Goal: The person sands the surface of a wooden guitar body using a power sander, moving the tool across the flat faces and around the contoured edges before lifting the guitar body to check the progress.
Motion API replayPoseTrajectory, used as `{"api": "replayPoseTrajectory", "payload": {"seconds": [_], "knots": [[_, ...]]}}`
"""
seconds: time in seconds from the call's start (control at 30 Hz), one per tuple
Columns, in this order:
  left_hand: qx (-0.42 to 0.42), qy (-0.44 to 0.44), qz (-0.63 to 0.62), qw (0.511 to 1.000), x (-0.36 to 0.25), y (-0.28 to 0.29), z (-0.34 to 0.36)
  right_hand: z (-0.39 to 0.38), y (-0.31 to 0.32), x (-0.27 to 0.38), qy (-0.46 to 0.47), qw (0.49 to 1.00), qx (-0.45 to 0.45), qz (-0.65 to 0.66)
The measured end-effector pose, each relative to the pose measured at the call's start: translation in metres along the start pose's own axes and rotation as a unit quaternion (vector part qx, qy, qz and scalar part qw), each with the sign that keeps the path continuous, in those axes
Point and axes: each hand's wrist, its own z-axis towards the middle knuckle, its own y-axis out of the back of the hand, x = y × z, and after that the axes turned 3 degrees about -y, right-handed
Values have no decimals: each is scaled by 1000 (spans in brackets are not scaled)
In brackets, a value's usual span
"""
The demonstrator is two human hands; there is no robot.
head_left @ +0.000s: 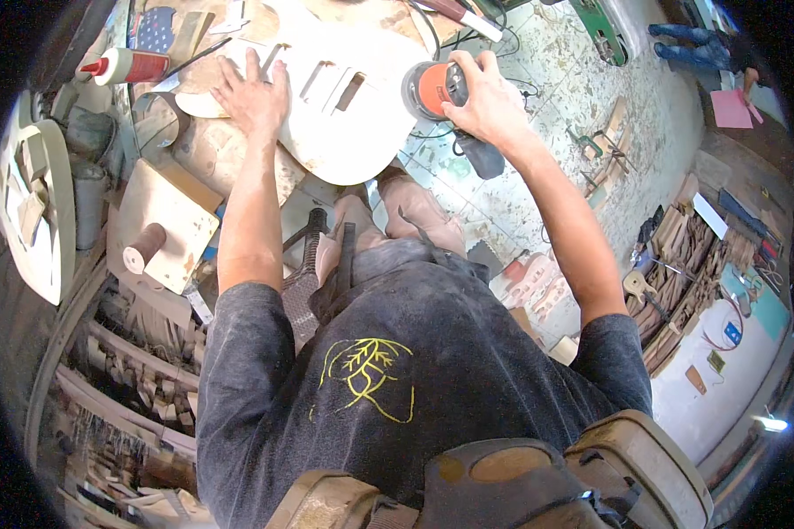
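Head view showed us a pale guitar-shaped body (pixel 353 145) at twelve o'clock, slots (pixel 351 92) cut in its face. At eleven, the left hand (pixel 254 95) lay palm down, fingers spread and grasping nothing, at the body's nine-o'clock side; we could not tell how much of the palm bore on it. At one, the fingers of the right hand (pixel 492 104) were wrapped over an orange-and-black sander (pixel 434 91), its pad at the body's three-o'clock edge and a dark dust bag (pixel 479 155) toward us. We judged the step in hand to be smoothing that edge, though we could not tell whether the pad was spinning. To our eye, the next move called for a steady left hand and a light, even pass along the curve, without digging into the rim.

Around the body we made out a dusty wooden bench (pixel 205 141), with a red-tipped bottle (pixel 131 66) at ten. Toward two spread what looked like a paint-speckled floor (pixel 551 88). Farther out, another body-shaped piece (pixel 55 212) stood at nine, wood offcuts (pixel 163 407) lay at eight, and a co-worker in blue trousers (pixel 692 48) was at two.
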Motion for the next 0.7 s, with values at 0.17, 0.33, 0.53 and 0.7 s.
{"api": "replayPoseTrajectory", "payload": {"seconds": [0.17, 0.33, 0.53, 0.7], "knots": [[0, -6, 3, 1000, -2, 0, 2, 13, 3, -32, -54, 998, -13, -27], [2, -5, -3, 1000, -1, -1, 2, 19, 4, -10, -21, 1000, 13, -12], [5, 2, -4, 1000, -3, 3, 1, 33, 9, -11, -57, 998, 10, -16], [-10, -7, -23, 1000, -5, 2, 3, 46, 11, -24, -97, 994, -27, -40]]}}
